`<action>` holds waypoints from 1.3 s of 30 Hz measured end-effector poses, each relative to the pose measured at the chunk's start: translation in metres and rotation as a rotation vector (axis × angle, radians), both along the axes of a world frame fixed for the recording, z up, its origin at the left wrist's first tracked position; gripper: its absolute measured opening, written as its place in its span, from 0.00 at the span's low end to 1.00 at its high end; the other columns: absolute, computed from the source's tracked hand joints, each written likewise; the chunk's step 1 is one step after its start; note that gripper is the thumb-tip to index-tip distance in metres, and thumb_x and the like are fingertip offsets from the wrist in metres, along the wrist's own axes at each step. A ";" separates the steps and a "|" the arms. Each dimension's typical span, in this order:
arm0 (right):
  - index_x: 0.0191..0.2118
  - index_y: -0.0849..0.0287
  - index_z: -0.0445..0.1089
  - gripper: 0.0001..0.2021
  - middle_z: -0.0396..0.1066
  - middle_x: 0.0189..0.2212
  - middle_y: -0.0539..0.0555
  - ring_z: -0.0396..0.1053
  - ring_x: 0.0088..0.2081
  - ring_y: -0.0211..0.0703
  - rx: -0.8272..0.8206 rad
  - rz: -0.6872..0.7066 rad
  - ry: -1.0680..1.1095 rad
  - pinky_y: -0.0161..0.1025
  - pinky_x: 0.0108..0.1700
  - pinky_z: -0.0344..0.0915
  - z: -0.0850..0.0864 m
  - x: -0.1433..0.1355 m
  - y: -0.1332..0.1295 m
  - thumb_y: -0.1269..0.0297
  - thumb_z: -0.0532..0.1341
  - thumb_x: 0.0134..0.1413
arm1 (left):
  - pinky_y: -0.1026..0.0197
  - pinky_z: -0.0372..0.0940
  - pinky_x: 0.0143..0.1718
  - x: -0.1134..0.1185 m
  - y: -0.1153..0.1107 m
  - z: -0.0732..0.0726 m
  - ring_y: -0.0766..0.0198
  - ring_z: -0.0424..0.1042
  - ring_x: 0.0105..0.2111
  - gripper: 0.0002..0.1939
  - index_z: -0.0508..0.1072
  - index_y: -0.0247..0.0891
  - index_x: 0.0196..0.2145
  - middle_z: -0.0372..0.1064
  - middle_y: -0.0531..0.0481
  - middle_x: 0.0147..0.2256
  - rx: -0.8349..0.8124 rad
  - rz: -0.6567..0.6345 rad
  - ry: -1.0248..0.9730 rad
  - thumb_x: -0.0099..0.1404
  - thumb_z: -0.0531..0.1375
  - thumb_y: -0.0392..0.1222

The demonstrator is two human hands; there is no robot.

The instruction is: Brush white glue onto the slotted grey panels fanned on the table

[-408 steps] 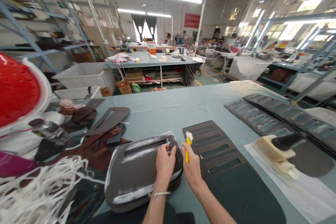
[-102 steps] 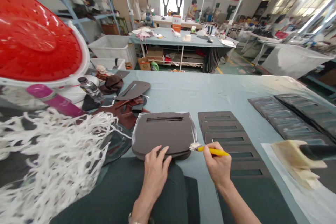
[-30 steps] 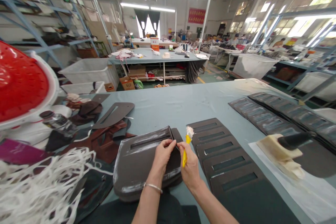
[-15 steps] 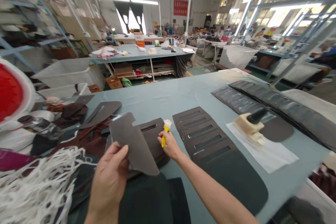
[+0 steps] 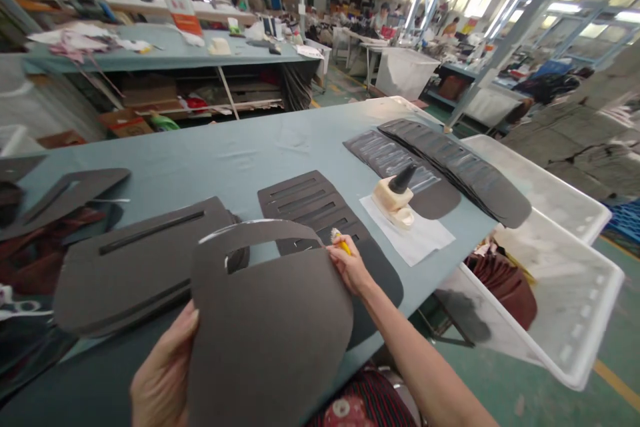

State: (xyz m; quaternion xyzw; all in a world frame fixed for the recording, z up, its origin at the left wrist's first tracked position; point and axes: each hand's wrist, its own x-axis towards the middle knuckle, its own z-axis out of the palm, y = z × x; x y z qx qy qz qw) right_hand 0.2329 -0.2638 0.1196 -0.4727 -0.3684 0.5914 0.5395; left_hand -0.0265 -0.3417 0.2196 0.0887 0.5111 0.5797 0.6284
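Observation:
My left hand is closed on the left edge of a dark grey rounded panel with a slot near its top. The panel is raised above the table, tilted toward me. Closed round a small yellow-handled brush, my right hand is at the panel's upper right edge; whether its fingers also grip that edge I cannot tell. Behind the held panel lies a fanned row of slotted panels. More slotted grey panels are stacked to the left.
A cream-coloured bottle with a black nozzle stands on white paper. Further rows of overlapping panels lie at the right of the blue-green table. White plastic bins stand beyond its right edge. Dark cloth pieces lie at left.
My view has swung right and down. The panel in my left hand is now larger in view, turned face-on and nearer. My right hand, still with the brush, has come to its edge.

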 end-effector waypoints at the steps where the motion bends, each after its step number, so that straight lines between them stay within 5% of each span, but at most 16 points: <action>1: 0.38 0.53 0.56 0.15 0.60 0.27 0.45 0.59 0.26 0.35 -0.010 -0.022 -0.057 0.32 0.30 0.57 -0.008 0.025 -0.010 0.59 0.62 0.46 | 0.61 0.72 0.36 0.010 -0.001 -0.011 0.58 0.75 0.40 0.23 0.71 0.48 0.48 0.76 0.55 0.38 -0.004 0.002 -0.034 0.52 0.62 0.42; 8: 0.36 0.56 0.58 0.11 0.61 0.28 0.47 0.60 0.28 0.39 0.017 -0.173 -0.959 0.37 0.35 0.57 -0.058 0.148 -0.040 0.61 0.58 0.47 | 0.64 0.66 0.34 0.074 -0.016 -0.122 0.62 0.72 0.33 0.18 0.73 0.36 0.34 0.75 0.50 0.34 -0.099 -0.324 0.211 0.48 0.66 0.49; 12: 0.36 0.57 0.59 0.06 0.63 0.28 0.49 0.61 0.27 0.40 0.038 -0.183 -1.190 0.36 0.33 0.55 -0.079 0.172 -0.038 0.63 0.54 0.51 | 0.65 0.60 0.28 0.098 -0.026 -0.178 0.65 0.68 0.27 0.22 0.70 0.35 0.30 0.70 0.53 0.27 -0.159 -0.371 0.505 0.47 0.64 0.57; 16: 0.37 0.58 0.60 0.06 0.64 0.27 0.50 0.62 0.27 0.40 0.036 -0.218 -1.319 0.35 0.32 0.54 -0.097 0.177 -0.033 0.66 0.53 0.51 | 0.62 0.61 0.28 0.112 -0.026 -0.207 0.62 0.69 0.26 0.28 0.69 0.36 0.33 0.71 0.50 0.26 -0.189 -0.292 0.716 0.44 0.62 0.63; 23: 0.38 0.59 0.61 0.06 0.65 0.28 0.50 0.63 0.28 0.40 -0.014 -0.204 -1.384 0.34 0.32 0.52 -0.114 0.181 -0.029 0.67 0.54 0.53 | 0.56 0.64 0.36 0.114 -0.023 -0.222 0.56 0.73 0.31 0.24 0.68 0.38 0.37 0.75 0.47 0.30 -0.266 -0.319 0.996 0.49 0.59 0.59; 39: 0.41 0.58 0.62 0.07 0.62 0.28 0.49 0.54 0.24 0.33 -0.146 -0.077 -1.618 0.34 0.27 0.40 -0.109 0.179 -0.019 0.64 0.58 0.58 | 0.62 0.60 0.33 0.129 -0.022 -0.194 0.60 0.73 0.32 0.10 0.67 0.41 0.37 0.75 0.49 0.29 -0.252 -0.396 1.272 0.58 0.57 0.46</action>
